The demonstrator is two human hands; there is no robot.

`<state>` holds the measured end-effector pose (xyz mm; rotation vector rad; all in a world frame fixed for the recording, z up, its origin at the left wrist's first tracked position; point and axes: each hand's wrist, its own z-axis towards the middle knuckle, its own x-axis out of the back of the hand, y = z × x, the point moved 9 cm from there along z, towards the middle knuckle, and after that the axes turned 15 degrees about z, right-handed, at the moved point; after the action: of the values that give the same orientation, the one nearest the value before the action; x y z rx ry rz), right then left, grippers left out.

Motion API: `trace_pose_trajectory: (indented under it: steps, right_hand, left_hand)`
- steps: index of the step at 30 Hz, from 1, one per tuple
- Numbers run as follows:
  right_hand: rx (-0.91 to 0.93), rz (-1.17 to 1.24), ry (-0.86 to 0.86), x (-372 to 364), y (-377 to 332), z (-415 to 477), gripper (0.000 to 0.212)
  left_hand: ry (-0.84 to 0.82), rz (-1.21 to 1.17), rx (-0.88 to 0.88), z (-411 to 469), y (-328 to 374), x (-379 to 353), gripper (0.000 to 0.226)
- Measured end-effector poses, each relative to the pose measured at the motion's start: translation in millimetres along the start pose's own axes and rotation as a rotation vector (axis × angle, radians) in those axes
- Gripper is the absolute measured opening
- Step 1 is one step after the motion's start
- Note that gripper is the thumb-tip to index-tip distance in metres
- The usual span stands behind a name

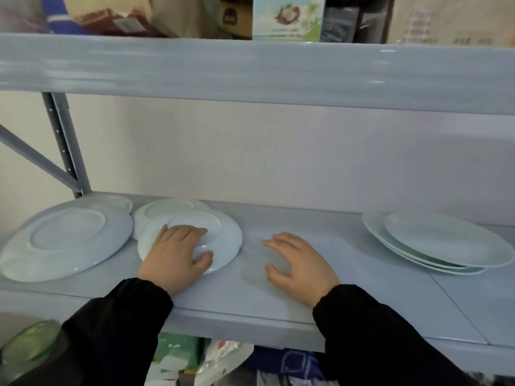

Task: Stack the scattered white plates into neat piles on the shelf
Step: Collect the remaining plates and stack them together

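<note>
Several white plates lie on the grey shelf [320, 296]. A large upside-down plate [67, 243] sits at the far left, with a smaller plate [111, 203] partly hidden behind it. A small upside-down plate [223, 238] overlaps another plate [164, 210] behind it. My left hand [175, 254] lies flat on that small front plate, fingers spread, thumb on its face. My right hand [301, 263] hovers just over bare shelf to the right of it, fingers apart, holding nothing. At the right stands a pile of right-side-up plates [443, 240], slightly offset.
The upper shelf beam [250, 71] hangs low above, carrying boxes and a carton [288, 18]. A grey upright post [65, 143] with a diagonal brace stands at the back left. Bags and packages fill the level below [223, 360]. A pale wall is behind.
</note>
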<state>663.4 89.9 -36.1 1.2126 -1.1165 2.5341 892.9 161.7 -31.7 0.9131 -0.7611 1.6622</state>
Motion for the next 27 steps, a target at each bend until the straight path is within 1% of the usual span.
trace_pose_trajectory:
  steps: [2,3,5,7,9,13,15,17,18,20,22,24,25,27]
  right_hand:
    - [-0.008,0.021,0.025,3.4,3.9,-0.7,0.064]
    - [-0.013,0.028,0.038,5.5,5.2,-0.5,0.065]
    - [-0.024,0.036,0.061,10.4,6.4,0.0,0.064]
    - [-0.036,0.043,0.089,14.1,7.6,-1.5,0.064]
    - [-0.041,0.052,0.118,16.6,8.7,-2.9,0.062]
    - [-0.02,0.073,0.161,22.5,6.9,-2.6,0.058]
    - [-0.008,0.093,0.183,26.0,4.8,-2.2,0.051]
    - [-0.002,0.106,0.193,27.6,5.2,-3.1,0.044]
    - [-0.002,0.11,0.197,28.6,6.3,-3.4,0.043]
    - [0.006,0.126,0.223,35.3,9.7,-3.3,0.044]
    - [0.014,0.163,0.28,51.7,16.1,-3.5,0.048]
    - [0.002,0.168,0.329,73.3,29.0,-5.2,0.052]
    - [-0.011,0.168,0.348,83.3,38.1,-7.0,0.053]
    - [-0.064,0.21,0.406,99.5,59.7,-12.5,0.053]
  left_hand:
    - [-0.131,0.032,0.055,-5.1,-10.1,-11.5,0.07]
    - [-0.187,0.049,0.054,-7.4,-11.0,-14.6,0.075]
    - [-0.243,0.08,0.01,-15.2,-3.2,-11.3,0.081]
    - [-0.233,0.09,-0.063,-32.4,12.4,0.3,0.082]
    - [-0.181,0.115,-0.154,-55.6,32.9,14.6,0.084]
    - [-0.097,0.231,-0.359,-90.2,69.9,27.3,0.081]
    - [-0.075,0.3,-0.402,-94.2,76.6,29.6,0.085]
    - [-0.106,0.36,-0.432,-96.6,78.5,25.2,0.092]
    - [-0.119,0.381,-0.449,-98.2,79.2,23.9,0.094]
    - [-0.075,0.393,-0.475,-97.3,78.5,32.0,0.09]
    - [-0.006,0.334,-0.443,-87.7,71.9,52.5,0.086]
    - [0.029,0.241,-0.334,-69.6,57.7,76.8,0.082]
    - [0.053,0.172,-0.268,-59.0,51.5,88.8,0.076]
    - [0.123,-0.041,-0.158,-38.2,47.2,107.4,0.057]
